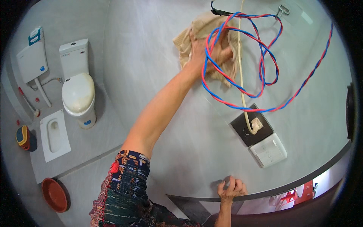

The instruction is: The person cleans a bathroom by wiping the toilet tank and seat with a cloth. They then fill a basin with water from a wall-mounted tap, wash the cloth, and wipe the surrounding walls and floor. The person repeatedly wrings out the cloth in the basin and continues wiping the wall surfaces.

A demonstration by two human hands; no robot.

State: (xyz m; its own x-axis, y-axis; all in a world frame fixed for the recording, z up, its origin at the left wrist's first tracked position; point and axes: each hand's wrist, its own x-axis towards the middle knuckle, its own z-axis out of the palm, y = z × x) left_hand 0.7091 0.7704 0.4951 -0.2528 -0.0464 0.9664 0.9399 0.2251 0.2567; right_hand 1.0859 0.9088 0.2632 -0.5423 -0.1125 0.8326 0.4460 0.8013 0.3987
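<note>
My left hand (206, 56) presses a tan ribbed cloth (208, 24) against the smooth grey wall (181, 128). Its fingers are partly covered by cloth folds and by a twisted red and blue cord (223, 100) looping in front. Lower down, at the wall's dark edge, my right hand (231, 188) rests with loosely bent fingers and nothing in it. A cream cable (241, 79) runs down beside the cloth into a plug (256, 125) on a black socket plate (242, 126). Below that plate sits a white switch plate (269, 151).
A metal hook (283, 10) is fixed high on the wall. To the left stand a white toilet (78, 92), a squat pan (55, 136), a wall cistern (32, 62), a bin (25, 138) and a brown basin (55, 195). A raised floor step (87, 162) runs there.
</note>
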